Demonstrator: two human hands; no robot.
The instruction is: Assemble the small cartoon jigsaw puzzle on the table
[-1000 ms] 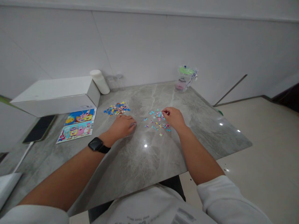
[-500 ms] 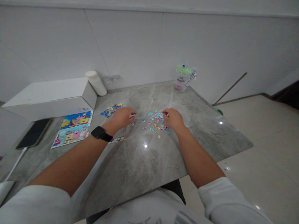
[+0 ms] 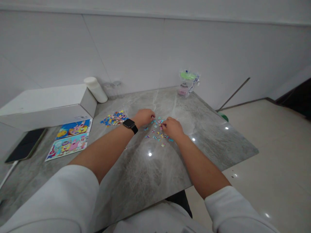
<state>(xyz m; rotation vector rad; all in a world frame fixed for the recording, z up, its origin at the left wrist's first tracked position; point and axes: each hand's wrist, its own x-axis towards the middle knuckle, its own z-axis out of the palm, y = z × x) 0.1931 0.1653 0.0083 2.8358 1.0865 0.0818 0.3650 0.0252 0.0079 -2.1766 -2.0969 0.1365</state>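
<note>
Small colourful puzzle pieces (image 3: pixel 157 133) lie scattered on the grey marble table (image 3: pixel 155 168). My left hand (image 3: pixel 144 116), with a black watch on the wrist, rests curled at the far left edge of this scatter, fingertips among the pieces. My right hand (image 3: pixel 172 128) sits on the right side of the scatter, fingers bent and pinched at the pieces. What either hand holds is too small to make out. A second, denser pile of pieces (image 3: pixel 113 118) lies to the left of my left arm.
Two cartoon picture cards (image 3: pixel 69 137) lie at the left by a white box (image 3: pixel 46 105) and a dark phone (image 3: pixel 25 149). A white cylinder (image 3: pixel 95 89), clear jars (image 3: pixel 110 87) and a bagged item (image 3: pixel 187 83) stand along the wall. Tiled floor lies to the right.
My left hand has moved right, from beside the denser pile to the scattered pieces next to my right hand. My right hand shifted slightly left. The camera view drifted.
</note>
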